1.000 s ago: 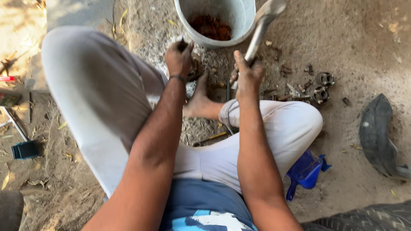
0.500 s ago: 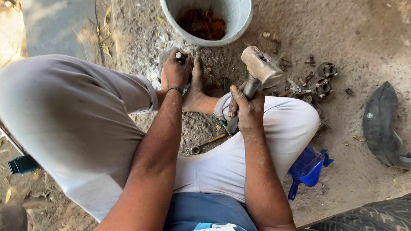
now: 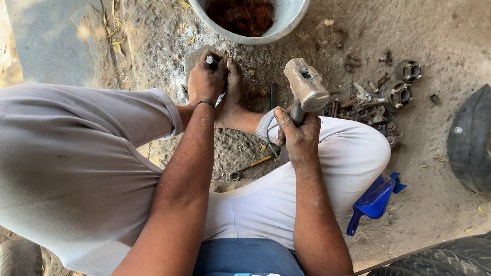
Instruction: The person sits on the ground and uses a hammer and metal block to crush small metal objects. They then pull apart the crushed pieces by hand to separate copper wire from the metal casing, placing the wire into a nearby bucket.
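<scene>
Right hand point(image 3: 299, 135) grips hammer point(image 3: 306, 84), left hand point(image 3: 206, 79) clamps punch point(image 3: 209, 60); bucket point(image 3: 286, 23) beyond.

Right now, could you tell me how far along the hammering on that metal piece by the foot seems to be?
Already done: loose metal parts lie scattered on the ground, and the bucket holds rusty scraps. In hand: the left hand grips a small rod against a grey block beside the bare foot, and the right hand holds the hammer raised. Left: the rod shows no visible result, so striking looks unfinished.

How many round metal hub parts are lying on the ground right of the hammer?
2 clearly: one hub part farthest right, another hub part just below-left of it. More may be hidden in the scrap pile beside them.
</scene>
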